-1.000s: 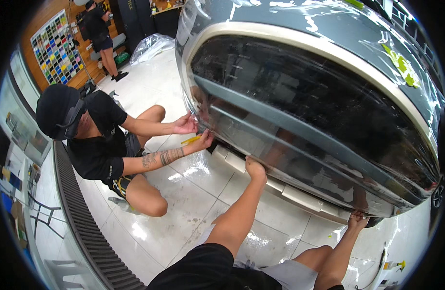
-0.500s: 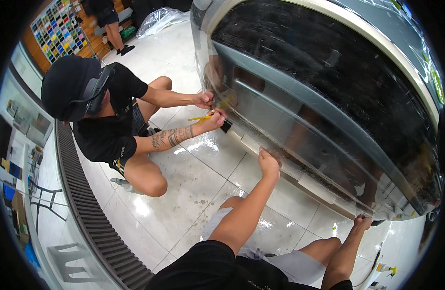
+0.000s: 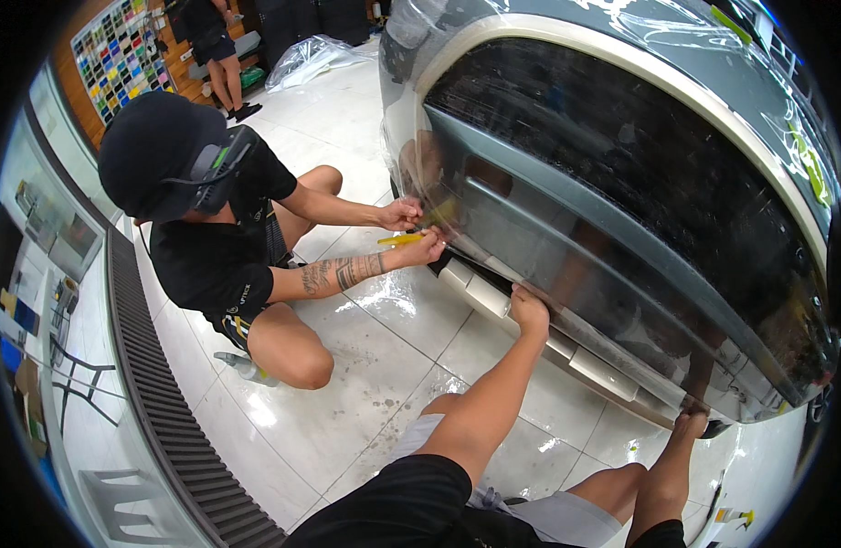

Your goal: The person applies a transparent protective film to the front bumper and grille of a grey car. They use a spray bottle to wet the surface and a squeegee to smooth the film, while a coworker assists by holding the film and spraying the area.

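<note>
Car [image 3: 612, 173] at right, co-worker [image 3: 201, 260] left of it, floor grate [image 3: 155, 384] further left

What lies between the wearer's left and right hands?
In the head view, the lower edge of clear film on the car, with a pale panel below.

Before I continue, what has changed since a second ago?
The view has shifted: the co-worker and the grey car's left side sit farther right in frame, and the standing person is cropped at the top. More dark space shows between the transparent film and pale bumper trim, perhaps from the angle. Nothing visibly released: left hand and right hand stay at the film's lower edge; the co-worker's hand keeps the yellow tool.
</note>
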Demonstrator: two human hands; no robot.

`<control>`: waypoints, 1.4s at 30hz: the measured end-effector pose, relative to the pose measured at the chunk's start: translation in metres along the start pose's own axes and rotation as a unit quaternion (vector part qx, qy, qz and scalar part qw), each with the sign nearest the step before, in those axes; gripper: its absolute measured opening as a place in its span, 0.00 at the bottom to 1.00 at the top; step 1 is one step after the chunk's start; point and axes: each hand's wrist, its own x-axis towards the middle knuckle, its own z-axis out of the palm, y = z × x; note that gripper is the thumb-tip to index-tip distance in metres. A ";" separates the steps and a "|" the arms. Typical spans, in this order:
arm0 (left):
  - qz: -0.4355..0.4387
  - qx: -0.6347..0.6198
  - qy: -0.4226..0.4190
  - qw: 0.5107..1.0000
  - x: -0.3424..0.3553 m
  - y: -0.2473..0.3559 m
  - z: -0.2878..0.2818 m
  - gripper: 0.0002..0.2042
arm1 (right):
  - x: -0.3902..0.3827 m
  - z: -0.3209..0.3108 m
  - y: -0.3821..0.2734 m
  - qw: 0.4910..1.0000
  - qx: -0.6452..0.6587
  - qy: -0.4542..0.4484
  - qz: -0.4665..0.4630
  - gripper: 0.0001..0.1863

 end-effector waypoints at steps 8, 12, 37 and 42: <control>-0.024 0.065 0.016 0.997 0.005 -0.016 -0.018 0.28 | 0.000 -0.042 0.026 1.000 -0.017 0.024 -0.009 0.15; -0.104 -0.116 -0.163 0.974 0.084 -0.048 -0.017 0.22 | 0.036 -0.009 0.018 0.959 -0.236 0.008 -0.156 0.16; -0.242 -0.234 -0.180 0.924 -0.032 0.003 0.015 0.22 | 0.161 -0.027 -0.033 0.957 0.074 -0.280 0.029 0.12; -0.284 -0.201 -0.255 0.902 -0.057 0.001 -0.011 0.10 | 0.146 -0.013 -0.014 0.988 0.057 -0.136 0.053 0.19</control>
